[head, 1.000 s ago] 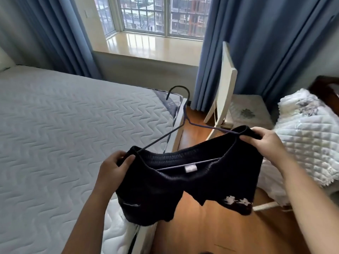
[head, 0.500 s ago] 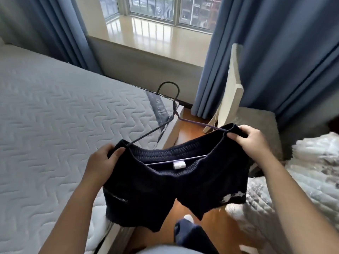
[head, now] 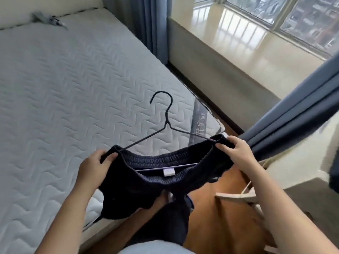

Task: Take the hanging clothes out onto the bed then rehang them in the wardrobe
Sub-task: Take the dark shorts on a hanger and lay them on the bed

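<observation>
While the dark shorts (head: 156, 182) stretch over the wire hanger (head: 166, 123) above the bed (head: 64, 88) edge, head view shows left hand (head: 93, 167) and right hand (head: 236, 153) each pinched closed on a waistband end, likely keeping it spread; forearms reach forward, palms down.

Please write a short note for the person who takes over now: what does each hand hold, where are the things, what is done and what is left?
Left hand grips one end of the black shorts; right hand grips the other.
The shorts are on the black hanger, held in the air over the edge of the bed.
Done: shorts on the hanger.
Left: rehang them in the wardrobe, which is not in view.
</observation>
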A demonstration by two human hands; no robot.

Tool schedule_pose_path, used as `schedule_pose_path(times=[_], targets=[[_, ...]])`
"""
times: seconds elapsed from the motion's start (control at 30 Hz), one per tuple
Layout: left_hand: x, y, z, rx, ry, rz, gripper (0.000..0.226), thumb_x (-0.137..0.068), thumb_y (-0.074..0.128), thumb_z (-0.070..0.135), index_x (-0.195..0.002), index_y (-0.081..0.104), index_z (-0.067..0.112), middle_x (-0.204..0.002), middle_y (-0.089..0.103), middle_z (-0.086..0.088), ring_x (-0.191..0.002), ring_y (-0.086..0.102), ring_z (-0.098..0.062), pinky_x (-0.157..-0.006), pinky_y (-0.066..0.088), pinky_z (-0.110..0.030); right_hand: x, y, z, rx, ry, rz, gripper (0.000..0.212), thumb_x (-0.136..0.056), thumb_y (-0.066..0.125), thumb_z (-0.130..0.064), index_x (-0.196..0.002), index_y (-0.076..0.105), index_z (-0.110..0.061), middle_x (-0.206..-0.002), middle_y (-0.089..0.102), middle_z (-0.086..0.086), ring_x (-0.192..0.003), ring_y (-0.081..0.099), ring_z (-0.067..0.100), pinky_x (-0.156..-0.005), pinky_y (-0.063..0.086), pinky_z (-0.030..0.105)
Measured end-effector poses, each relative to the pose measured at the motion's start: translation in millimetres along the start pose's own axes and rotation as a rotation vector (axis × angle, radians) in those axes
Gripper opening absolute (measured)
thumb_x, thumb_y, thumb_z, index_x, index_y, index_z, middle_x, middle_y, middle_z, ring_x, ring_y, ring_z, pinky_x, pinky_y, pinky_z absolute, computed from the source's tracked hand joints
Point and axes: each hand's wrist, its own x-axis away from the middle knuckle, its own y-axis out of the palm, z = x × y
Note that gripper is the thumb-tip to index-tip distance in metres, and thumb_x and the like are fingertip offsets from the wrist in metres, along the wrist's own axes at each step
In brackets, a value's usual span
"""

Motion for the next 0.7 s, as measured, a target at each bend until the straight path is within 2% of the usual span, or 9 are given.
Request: schedule_pose_path(times=[0.03,0.17,0.3,0.4,0.47,0.57,0.7], targets=[[-13,11,3,0.007,-0.013,0.007,0.025,-0.087,0.057,0.033,-0.075,0.056,0.010,-0.066,0.057,-0.005,-0.071,0.053,-0.029,-0.057,0.035,-0.034,-21,-2,1,0.009,0.006,-0.017,0.009,-0.080,0.067,-0.031,-0.080,0.061,-0.024,-0.085,0.066,0.005,-0.084,0.060,0.023,-0.076,0.048,0.039],[-62,54,27,0.029,-0.082,0.000,0.015,-0.087,0.057,0.033,-0.081,0.054,0.020,-0.075,0.056,-0.001,-0.077,0.051,-0.022,-0.068,0.033,-0.030,-104,-17,1,0.076,0.046,-0.102,0.008,-0.081,0.067,-0.028,-0.077,0.061,-0.025,-0.083,0.067,0.007,-0.085,0.062,0.026,-0.074,0.051,0.040],[-105,88,41,0.060,-0.166,-0.018,0.018,-0.086,0.058,0.033,-0.085,0.058,0.015,-0.079,0.058,-0.002,-0.079,0.053,-0.022,-0.068,0.035,-0.029,-174,-25,5,0.108,0.039,-0.138,0.015,-0.080,0.067,-0.026,-0.086,0.064,-0.013,-0.084,0.067,0.010,-0.082,0.062,0.027,-0.071,0.050,0.039],[-131,108,48,0.063,-0.229,-0.038,0.019,-0.086,0.058,0.034,-0.086,0.059,0.015,-0.082,0.060,-0.001,-0.082,0.054,-0.022,-0.070,0.036,-0.029,-212,-23,14,0.154,0.047,-0.171,0.018,-0.080,0.068,-0.027,-0.088,0.063,-0.011,-0.085,0.065,0.007,-0.082,0.058,0.024,-0.068,0.043,0.033],[-146,120,50,0.066,-0.272,-0.046,0.021,-0.086,0.057,0.036,-0.085,0.058,0.014,-0.082,0.061,-0.002,-0.082,0.056,-0.023,-0.069,0.037,-0.030,-236,-20,21,0.185,0.063,-0.206,0.021,-0.080,0.068,-0.029,-0.089,0.063,-0.011,-0.085,0.064,0.007,-0.082,0.058,0.024,-0.070,0.043,0.033],[-170,139,50,0.056,-0.364,-0.078,0.027,-0.087,0.055,0.037,-0.087,0.060,0.010,-0.082,0.061,-0.005,-0.083,0.056,-0.025,-0.069,0.039,-0.032,-274,-10,28,0.235,0.083,-0.262,0.021,-0.080,0.068,-0.032,-0.084,0.061,-0.012,-0.076,0.061,0.004,-0.078,0.056,0.025,-0.062,0.040,0.032],[-202,163,41,-0.012,-0.477,-0.145,0.029,-0.088,0.053,0.039,-0.076,0.053,0.012,-0.076,0.054,-0.004,-0.079,0.054,-0.027,-0.064,0.034,-0.031,-328,16,37,0.385,0.085,-0.404,0.028,-0.083,0.063,-0.036,-0.070,0.051,-0.015,-0.064,0.052,-0.003,-0.073,0.051,0.024,-0.054,0.034,0.024]])
